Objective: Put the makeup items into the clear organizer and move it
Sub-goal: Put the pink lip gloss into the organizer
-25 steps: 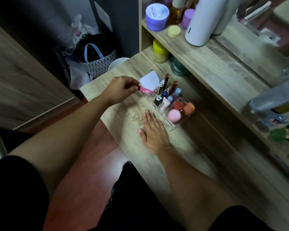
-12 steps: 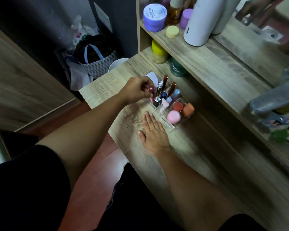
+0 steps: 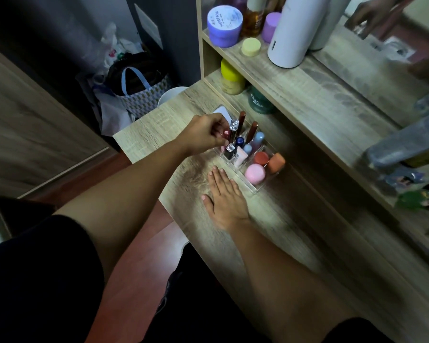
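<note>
Head view: a clear organizer (image 3: 252,186) is seen on the wooden desk (image 3: 159,134), just below the shelf (image 3: 295,78). Its compartments are already well filled: upright tubes (image 3: 252,129) stand in the far cells, and a pink sponge (image 3: 255,173), a red sponge (image 3: 261,158) and an orange sponge (image 3: 276,162) sit in the near ones. The left hand (image 3: 203,134) is held over the organizer's far-left corner, its fingertips pinched on a small lipstick (image 3: 226,132) with a red round end, just above the cells. Behind that hand a white edge (image 3: 221,110) shows; what it is cannot be told. The right hand (image 3: 224,196) lies flat and slack on the desk, grasping nothing, its fingertips just beside the organizer's near wall.

The step in hand is judged to be the filling stage, with the lipstick being set into a cell. Next, a free cell must be found, the lipstick lowered upright and let go without the neighbouring tubes being tipped; then the organizer can be gripped by both sides and moved.
</note>
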A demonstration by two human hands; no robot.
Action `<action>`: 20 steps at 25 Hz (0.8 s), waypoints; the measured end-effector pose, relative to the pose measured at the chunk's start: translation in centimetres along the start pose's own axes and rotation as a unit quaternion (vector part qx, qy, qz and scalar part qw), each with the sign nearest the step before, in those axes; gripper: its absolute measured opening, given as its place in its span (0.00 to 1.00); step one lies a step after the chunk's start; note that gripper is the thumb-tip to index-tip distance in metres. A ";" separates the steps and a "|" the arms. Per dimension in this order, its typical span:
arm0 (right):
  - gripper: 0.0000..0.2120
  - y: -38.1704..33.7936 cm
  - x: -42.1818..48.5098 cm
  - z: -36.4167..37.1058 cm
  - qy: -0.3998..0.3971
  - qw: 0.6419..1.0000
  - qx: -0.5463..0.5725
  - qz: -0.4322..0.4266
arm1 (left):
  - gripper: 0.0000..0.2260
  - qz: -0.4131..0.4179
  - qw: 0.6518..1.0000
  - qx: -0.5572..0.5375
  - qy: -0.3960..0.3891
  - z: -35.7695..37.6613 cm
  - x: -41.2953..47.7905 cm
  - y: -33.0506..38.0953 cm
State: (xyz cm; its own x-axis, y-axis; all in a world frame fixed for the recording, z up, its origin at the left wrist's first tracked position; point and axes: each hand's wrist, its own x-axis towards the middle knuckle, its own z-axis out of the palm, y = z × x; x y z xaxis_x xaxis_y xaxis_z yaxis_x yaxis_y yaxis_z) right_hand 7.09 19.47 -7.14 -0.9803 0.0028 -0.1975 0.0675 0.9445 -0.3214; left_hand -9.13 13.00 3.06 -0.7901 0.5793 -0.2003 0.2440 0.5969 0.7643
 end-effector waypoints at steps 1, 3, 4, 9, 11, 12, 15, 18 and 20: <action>0.29 0.0 0.0 -0.1 0.000 1.000 0.002 0.000 | 0.15 -0.001 1.000 -0.004 -0.002 0.0 0.0 0.0; 0.29 0.0 0.0 -0.2 -0.004 1.000 0.003 0.001 | 0.16 0.000 1.000 0.000 -0.008 -0.1 -0.2 -0.2; 0.29 -0.1 0.1 -0.3 -0.009 1.000 0.004 0.001 | 0.17 0.000 1.000 0.007 -0.010 -0.1 -0.2 -0.2; 0.30 -0.6 0.4 -1.1 -0.030 0.999 0.023 0.012 | 0.18 -0.022 0.999 0.041 -0.015 -0.5 -0.7 -0.8; 0.30 -1.4 0.0 -1.8 0.005 0.998 0.043 0.044 | 0.17 -0.033 0.998 0.054 0.002 -0.8 -1.4 -1.0; 0.31 -1.9 -0.4 -2.2 0.029 0.996 0.055 0.066 | 0.17 -0.040 0.998 0.057 0.011 -1.0 -1.9 -1.1; 0.30 -3.3 -1.5 -2.7 0.080 0.982 0.091 0.145 | 0.16 -0.062 0.995 0.067 0.033 -1.2 -3.8 -1.8; 0.27 -4.5 -2.6 -2.9 0.137 0.952 0.103 0.252 | 0.18 -0.064 0.990 0.108 0.059 -0.9 -5.4 -2.5; 0.30 -4.9 -3.0 -3.1 0.166 0.924 0.123 0.321 | 0.18 -0.067 0.986 0.136 0.072 -0.9 -5.8 -3.1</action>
State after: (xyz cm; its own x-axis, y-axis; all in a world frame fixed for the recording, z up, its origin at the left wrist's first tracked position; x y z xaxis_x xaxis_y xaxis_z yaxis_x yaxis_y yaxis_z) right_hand 9.18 15.90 -2.10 -0.7234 0.6764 -0.1387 0.6553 0.6093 -0.4464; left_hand -5.84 7.29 2.43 -0.8921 0.4125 -0.1845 0.2582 0.8003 0.5412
